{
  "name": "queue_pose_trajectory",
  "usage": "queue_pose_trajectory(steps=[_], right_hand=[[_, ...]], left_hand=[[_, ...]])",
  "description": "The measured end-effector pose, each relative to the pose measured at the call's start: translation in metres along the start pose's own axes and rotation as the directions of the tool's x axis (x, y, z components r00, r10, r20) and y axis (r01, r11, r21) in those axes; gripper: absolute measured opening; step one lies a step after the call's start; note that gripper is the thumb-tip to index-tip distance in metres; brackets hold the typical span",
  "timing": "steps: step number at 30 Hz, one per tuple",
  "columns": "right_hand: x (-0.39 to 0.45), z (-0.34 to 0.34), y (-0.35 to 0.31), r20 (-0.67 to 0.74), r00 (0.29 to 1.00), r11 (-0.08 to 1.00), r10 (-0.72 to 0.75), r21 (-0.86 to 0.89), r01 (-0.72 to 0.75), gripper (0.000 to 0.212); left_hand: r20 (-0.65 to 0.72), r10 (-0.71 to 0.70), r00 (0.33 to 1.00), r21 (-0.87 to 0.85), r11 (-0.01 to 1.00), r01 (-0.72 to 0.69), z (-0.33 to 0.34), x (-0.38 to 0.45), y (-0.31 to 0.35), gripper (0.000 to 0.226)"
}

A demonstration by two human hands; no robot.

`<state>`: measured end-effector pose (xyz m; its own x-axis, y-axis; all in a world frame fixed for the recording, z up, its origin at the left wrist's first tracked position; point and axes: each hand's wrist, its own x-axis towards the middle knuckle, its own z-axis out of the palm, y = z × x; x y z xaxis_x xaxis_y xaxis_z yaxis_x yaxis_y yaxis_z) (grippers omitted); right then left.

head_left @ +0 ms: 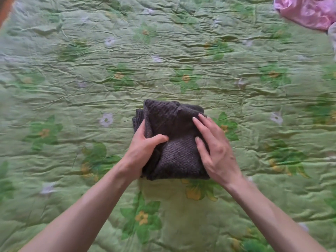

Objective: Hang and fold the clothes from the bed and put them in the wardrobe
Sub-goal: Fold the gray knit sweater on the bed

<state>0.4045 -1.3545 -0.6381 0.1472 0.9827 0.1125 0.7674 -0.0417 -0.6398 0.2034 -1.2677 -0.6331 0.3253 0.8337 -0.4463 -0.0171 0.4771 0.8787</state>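
**Dark knit on a green floral bedspread**

The folded knit garment (174, 140) at the centre of the frame is dark charcoal-brown with a ribbed, textured weave. The quilted bedspread (91, 66) filling the frame is light green, printed with darker green leaves, small yellow-orange flowers and pale white-lilac blossoms. In the upper right corner lies a glossy pink cloth (309, 11). A strip of orange-brown shows at the upper left edge.

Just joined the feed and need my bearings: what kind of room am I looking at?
Most likely a bedroom: a green flowered quilt fills the view, both hands hold a folded dark sweater on it, pink cloth lies at the far corner.
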Motion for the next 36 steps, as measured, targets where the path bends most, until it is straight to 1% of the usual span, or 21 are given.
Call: queue_pose_trajectory(steps=[3, 6, 7, 9, 11, 12, 13, 14, 15, 16, 17, 18, 20, 22, 24, 27, 29, 31, 33, 34, 36], right_hand=[[0.007, 0.026, -0.004, 0.076, 0.997, 0.999, 0.025, -0.039, -0.022, 0.060], [0.014, 0.049, -0.010, 0.092, 0.995, 0.984, -0.027, -0.175, 0.043, 0.063], [0.015, 0.055, -0.012, 0.097, 0.994, 0.973, -0.044, -0.221, 0.065, 0.063], [0.016, 0.067, -0.016, 0.100, 0.994, 0.954, -0.042, -0.292, 0.070, 0.063], [0.016, 0.077, -0.017, 0.081, 0.997, 0.934, -0.016, -0.356, 0.044, 0.063], [0.015, 0.081, -0.016, 0.069, 0.998, 0.921, -0.012, -0.388, 0.038, 0.063], [0.015, 0.085, -0.016, 0.059, 0.998, 0.906, -0.013, -0.422, 0.036, 0.064], [0.016, 0.088, -0.017, 0.053, 0.999, 0.890, -0.012, -0.454, 0.035, 0.064], [0.017, 0.091, -0.018, 0.051, 0.999, 0.878, -0.010, -0.478, 0.033, 0.064], [0.019, 0.094, -0.020, 0.053, 0.999, 0.871, -0.003, -0.490, 0.029, 0.063], [0.021, 0.097, -0.021, 0.059, 0.998, 0.872, 0.004, -0.489, 0.026, 0.063], [0.023, 0.098, -0.020, 0.066, 0.998, 0.880, 0.008, -0.474, 0.025, 0.063], [0.028, 0.095, -0.015, 0.070, 0.998, 0.919, -0.006, -0.393, 0.033, 0.061], [0.030, 0.088, -0.004, 0.041, 0.999, 0.977, -0.033, -0.211, 0.041, 0.057], [0.029, 0.082, 0.006, -0.033, 0.999, 0.998, -0.011, -0.065, 0.009, 0.056], [0.027, 0.086, 0.012, -0.078, 0.990, 0.992, 0.121, -0.033, -0.124, 0.063], [0.033, 0.091, 0.013, -0.074, 0.987, 0.987, 0.145, -0.054, -0.149, 0.060], [0.039, 0.092, 0.014, -0.034, 0.988, 0.983, 0.150, -0.098, -0.152, 0.055], [0.045, 0.086, 0.016, 0.040, 0.985, 0.981, 0.166, -0.108, -0.161, 0.054], [0.046, 0.082, 0.016, 0.081, 0.982, 0.983, 0.169, -0.085, -0.162, 0.056], [0.045, 0.073, 0.017, 0.126, 0.979, 0.986, 0.161, 0.015, -0.165, 0.061]], left_hand=[[-0.028, -0.090, 0.996, 0.013, 0.996, 0.090, -0.019, 0.011, -0.003, 0.043], [-0.103, -0.105, 0.989, 0.071, 0.991, 0.113, -0.035, 0.014, -0.009, 0.029], [-0.142, -0.080, 0.987, 0.128, 0.987, 0.099, -0.038, 0.013, -0.010, 0.032], [-0.232, 0.019, 0.973, 0.337, 0.940, 0.062, -0.040, 0.010, -0.015, 0.052], [-0.323, 0.174, 0.930, 0.573, 0.818, 0.047, -0.039, 0.006, -0.020, 0.066], [-0.345, 0.292, 0.892, 0.694, 0.719, 0.033, -0.036, 0.004, -0.022, 0.069], [-0.315, 0.425, 0.848, 0.809, 0.588, 0.006, -0.033, 0.002, -0.023, 0.069], [-0.236, 0.534, 0.812, 0.896, 0.443, -0.032, -0.029, 0.002, -0.024, 0.068], [-0.127, 0.598, 0.792, 0.944, 0.317, -0.088, -0.025, 0.003, -0.025, 0.066], [-0.014, 0.610, 0.793, 0.963, 0.221, -0.153, -0.022, 0.006, -0.029, 0.065], [0.080, 0.588, 0.805, 0.965, 0.157, -0.211, -0.020, 0.010, -0.034, 0.064], [0.144, 0.552, 0.821, 0.962, 0.116, -0.246, -0.019, 0.013, -0.040, 0.065], [0.186, 0.499, 0.847, 0.965, 0.068, -0.252, -0.021, 0.019, -0.052, 0.067], [0.179, 0.498, 0.848, 0.967, 0.069, -0.245, -0.024, 0.024, -0.060, 0.068], [0.147, 0.528, 0.836, 0.964, 0.113, -0.240, -0.025, 0.028, -0.065, 0.068], [0.036, 0.550, 0.834, 0.947, 0.248, -0.204, -0.024, 0.035, -0.072, 0.065], [0.017, 0.540, 0.841, 0.942, 0.273, -0.194, -0.026, 0.041, -0.075, 0.064], [0.026, 0.537, 0.843, 0.945, 0.263, -0.196, -0.027, 0.045, -0.073, 0.064], [0.013, 0.533, 0.846, 0.946, 0.267, -0.183, -0.022, 0.044, -0.069, 0.065], [-0.011, 0.522, 0.853, 0.943, 0.289, -0.164, -0.019, 0.042, -0.066, 0.065], [-0.103, 0.492, 0.864, 0.915, 0.387, -0.111, -0.015, 0.036, -0.062, 0.064]])
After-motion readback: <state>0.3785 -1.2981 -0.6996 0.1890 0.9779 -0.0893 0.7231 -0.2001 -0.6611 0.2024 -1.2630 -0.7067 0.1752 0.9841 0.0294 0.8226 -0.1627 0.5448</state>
